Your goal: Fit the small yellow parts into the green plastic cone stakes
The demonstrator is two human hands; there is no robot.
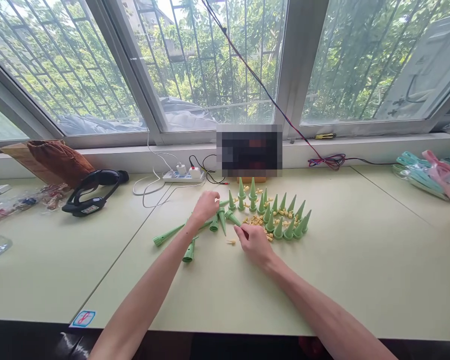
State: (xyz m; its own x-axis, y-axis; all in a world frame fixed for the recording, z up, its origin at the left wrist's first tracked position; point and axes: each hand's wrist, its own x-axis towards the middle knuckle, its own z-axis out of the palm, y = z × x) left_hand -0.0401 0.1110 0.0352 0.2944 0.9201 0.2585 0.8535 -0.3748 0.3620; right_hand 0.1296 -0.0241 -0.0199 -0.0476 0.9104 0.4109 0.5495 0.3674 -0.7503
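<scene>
Your green cone [233, 217] sits mid-counter, tilted, wide end to the left, narrow end running to your right hand [254, 243]. Right thumb and index are drawn in close together at that narrow end; can't tell if they're clamped on it. Your left hand [207, 205] is beyond and to the left, fingers curled, a green piece [223, 203] poking out past the fingertips. Grip there is hidden, can't tell.

Between your hands, another green spike [221, 220] points its tip toward you. One yellow peg [231, 242] lies alone just left of your right hand. More yellow pegs [253, 220] are scattered beyond it, half ringed by upright green cones [278, 231]. Loose green spikes [188, 251] lie on their sides around your left forearm.

Further out on the counter [341, 285]: power strip [171, 177] with white plugs beyond your left hand, black headset [92, 197] and brown pouch [62, 160] off left, bagged teal and pink items [429, 175] far right. Coiled cable [328, 161] by the sill, yellow cutter [325, 136] on it.
</scene>
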